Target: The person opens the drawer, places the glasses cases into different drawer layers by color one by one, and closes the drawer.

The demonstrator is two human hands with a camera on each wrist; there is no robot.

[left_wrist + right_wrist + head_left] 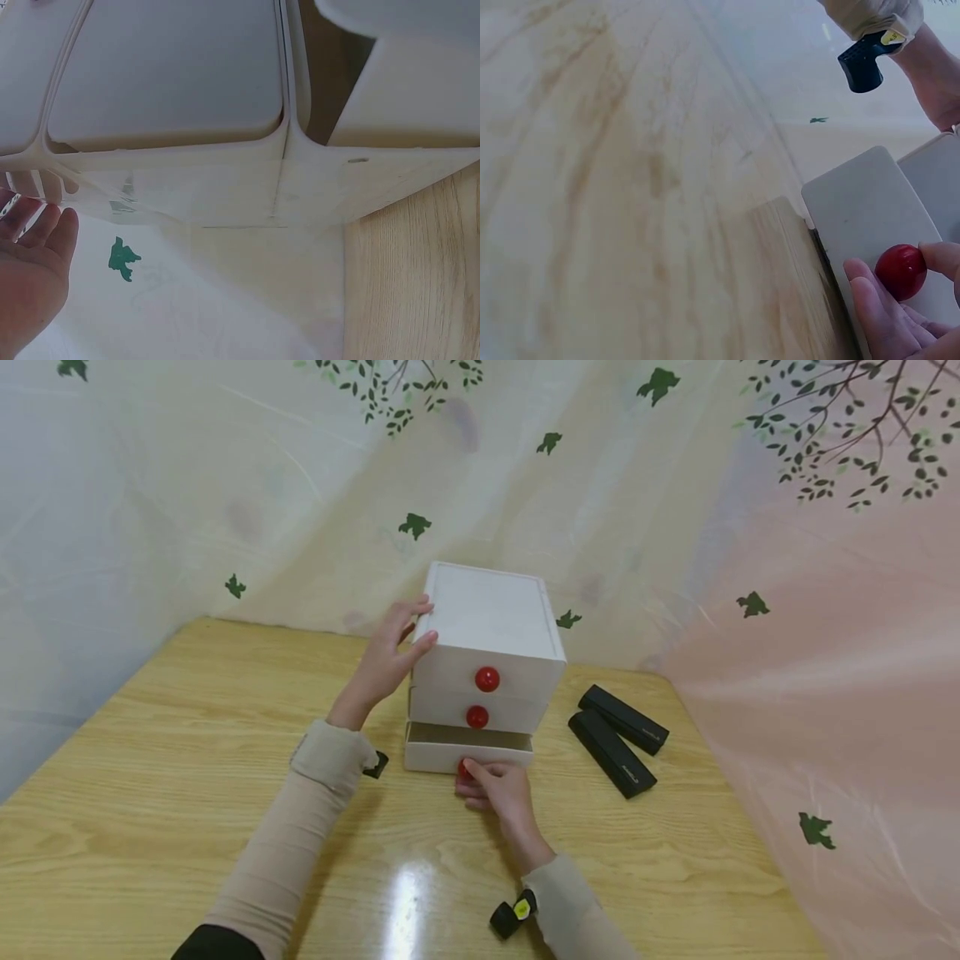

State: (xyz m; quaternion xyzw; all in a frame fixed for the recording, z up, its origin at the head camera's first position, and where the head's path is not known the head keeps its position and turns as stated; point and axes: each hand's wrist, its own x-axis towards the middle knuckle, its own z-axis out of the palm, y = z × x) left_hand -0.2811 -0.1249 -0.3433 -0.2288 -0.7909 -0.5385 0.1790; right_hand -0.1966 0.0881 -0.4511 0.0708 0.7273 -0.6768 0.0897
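A small white drawer box [491, 610] with three stacked drawers and round red knobs stands on the wooden table. Its bottom drawer [442, 757] is pulled partly out, while the upper two are closed. My right hand [506, 789] pinches the bottom drawer's red knob [901, 271] between thumb and fingers. Against the box's left side rests my left hand [386, 660], fingers extended, fingertips at the top edge. In the left wrist view the left hand [34, 270] lies along the box's side wall [202, 184].
To the right of the box lie two black oblong cases [611, 752] [626, 718], one partly over the other. A patterned curtain [480, 485] with green leaves hangs behind the table [187, 793]. Black wrist cameras [510, 917] are strapped to both wrists.
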